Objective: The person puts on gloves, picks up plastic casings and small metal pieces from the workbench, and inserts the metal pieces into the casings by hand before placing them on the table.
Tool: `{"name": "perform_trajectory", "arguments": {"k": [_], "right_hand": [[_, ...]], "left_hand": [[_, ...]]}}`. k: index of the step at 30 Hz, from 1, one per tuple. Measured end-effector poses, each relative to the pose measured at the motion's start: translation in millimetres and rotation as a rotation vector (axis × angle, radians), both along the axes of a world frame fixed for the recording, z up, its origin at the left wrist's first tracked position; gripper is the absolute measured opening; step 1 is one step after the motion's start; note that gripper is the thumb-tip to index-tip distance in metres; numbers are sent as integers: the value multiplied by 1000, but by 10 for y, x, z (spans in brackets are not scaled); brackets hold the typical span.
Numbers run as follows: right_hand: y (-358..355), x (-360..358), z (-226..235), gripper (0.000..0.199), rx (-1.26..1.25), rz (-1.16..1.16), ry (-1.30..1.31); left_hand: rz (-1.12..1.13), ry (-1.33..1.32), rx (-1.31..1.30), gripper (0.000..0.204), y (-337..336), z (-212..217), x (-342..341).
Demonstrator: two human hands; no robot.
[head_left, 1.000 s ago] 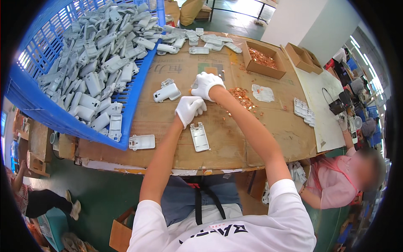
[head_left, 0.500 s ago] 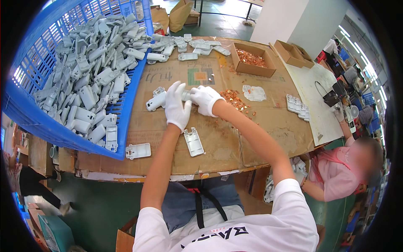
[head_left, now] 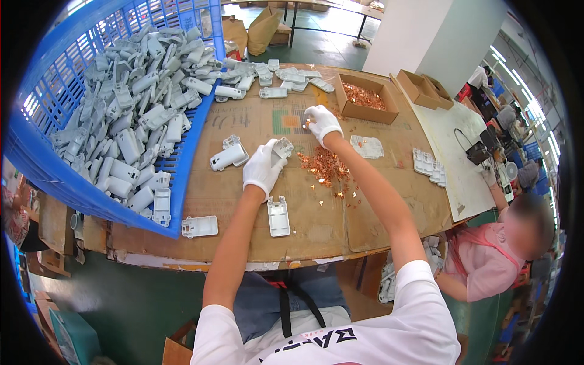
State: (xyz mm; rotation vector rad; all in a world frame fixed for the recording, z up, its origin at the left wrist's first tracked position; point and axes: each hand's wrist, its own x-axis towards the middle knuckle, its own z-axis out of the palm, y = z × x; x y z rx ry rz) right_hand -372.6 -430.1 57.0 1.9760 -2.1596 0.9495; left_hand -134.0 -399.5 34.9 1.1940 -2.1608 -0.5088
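Observation:
My left hand (head_left: 261, 169), in a white glove, is closed around a light grey plastic shell (head_left: 283, 147), whose far end shows beyond the fingers. My right hand (head_left: 323, 125), gloved too, is raised beyond the pile with fingertips pinched together; a small copper-coloured piece (head_left: 307, 122) appears at their tips. Below it spreads a loose pile of small copper-coloured metal pieces (head_left: 325, 167). Beside my left hand lie more grey shells (head_left: 229, 157). An open-faced shell (head_left: 278, 216) rests nearer to me, and another (head_left: 200, 226) lies by the basket.
A large blue plastic basket (head_left: 190, 143) heaped with grey shells stands at the left. A cardboard box (head_left: 372, 114) holds copper-coloured pieces at the far right. Shells (head_left: 429, 165) line up on the right. A clear plastic sheet (head_left: 367, 146) lies nearby. A co-worker (head_left: 480, 258) sits at right.
My hands have moved apart. The right went up and right, away from the shell; the left shifted slightly right and nearer with the shell. The nearer open-faced shell looks straighter.

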Motion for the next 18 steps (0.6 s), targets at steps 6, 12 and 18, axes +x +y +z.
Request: {"name": "perform_trajectory", "arguments": {"k": [6,12,18], "right_hand": [[-215,8,-131,17,124,-78,16],[-386,-46,-11,16,264,-117,133],[-179,57,89,17,369,-122,213]], "left_hand": [[1,232,109,70,0,-19,58],[4,285,146,71,8,47,48],[2,304,194,69,-10,20,51]]}}
